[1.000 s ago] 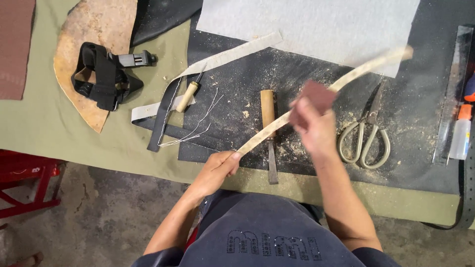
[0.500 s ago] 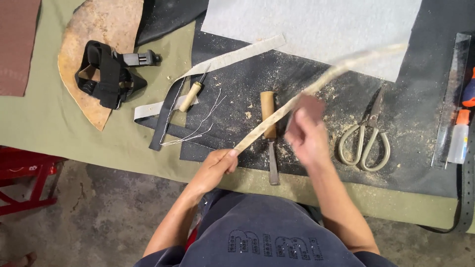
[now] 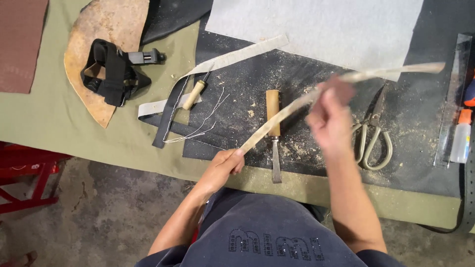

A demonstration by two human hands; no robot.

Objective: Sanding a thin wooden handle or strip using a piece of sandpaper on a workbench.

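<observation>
Workbench covered in olive-green cloth (image 3: pixel 59 123), seen from above, with a concrete floor (image 3: pixel 99 198) below its near edge; a dark mat (image 3: pixel 420 158) dusted with pale shavings lies over the cloth's right part, and a large grey sheet (image 3: pixel 316 24) overlaps the mat's far side. At far left, a tan leather offcut (image 3: pixel 106 20) bears a black strap harness (image 3: pixel 111 69); a red frame (image 3: pixel 24 173) stands beside the bench. On the mat: a wooden-handled chisel (image 3: pixel 273 123), blade toward the viewer; an awl (image 3: pixel 195 93); scissors (image 3: pixel 371 138) with pale handles; a small bottle (image 3: pixel 461 141) with an orange cap at the right edge. A long pale strip (image 3: pixel 297 101) is held raised above the mat, running from lower left to upper right; the left hand (image 3: pixel 222 165) pinches its near end in closed fingers; the right hand (image 3: pixel 330 121), motion-blurred, is at the strip's middle with a reddish-brown piece (image 3: pixel 341 84), and its grip cannot be told.
</observation>
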